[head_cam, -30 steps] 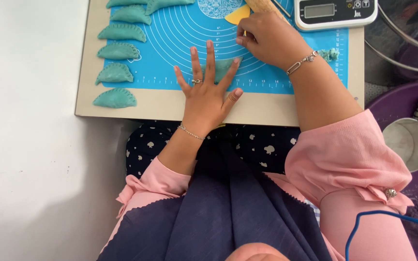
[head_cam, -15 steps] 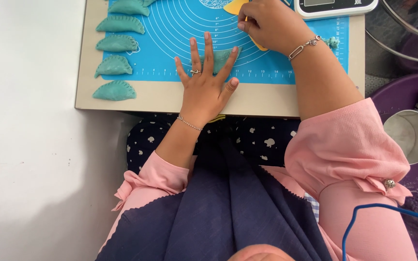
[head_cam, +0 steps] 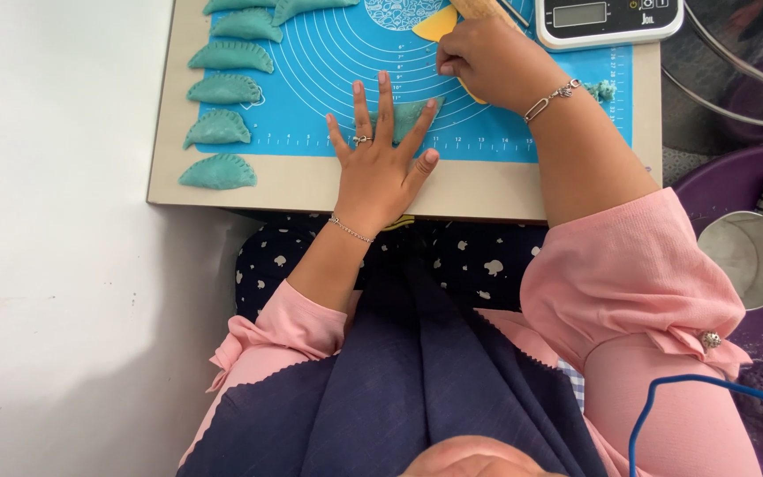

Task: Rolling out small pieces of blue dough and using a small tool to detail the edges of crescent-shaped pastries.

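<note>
Left hand: the left hand (head_cam: pixel 381 163) is laid flat, palm down, fingers spread wide and gripping nothing; a ring and a wrist chain are worn.
Under the left hand: a teal dough piece (head_cam: pixel 406 117) is pressed beneath the fingers, on the lower middle of the blue silicone baking mat (head_cam: pixel 523 132).
Dough piece axis: its long axis is seen to run roughly left to right across the mat; which end is the pointed one cannot be told.
Right hand: the right hand (head_cam: pixel 487 60) is curled closed on a yellow scraper (head_cam: pixel 439 25), just above and to the right of the dough piece.
Mat and board: the mat is laid on a pale board (head_cam: pixel 311 187).
Finished pieces: a column of crimped teal dumplings (head_cam: pixel 219 129) is set along the mat's left edge, well apart from the hands.
Farther out: a kitchen scale (head_cam: pixel 607 18) is placed at the top right, a metal cup (head_cam: pixel 748 258) at the right.
Hidden: much of the dough piece is covered by fingers; the scraper and scale are cut by the top edge.
Change: the left hand is kept flat on the dough as half a second ago; the view has shifted slightly.
</note>
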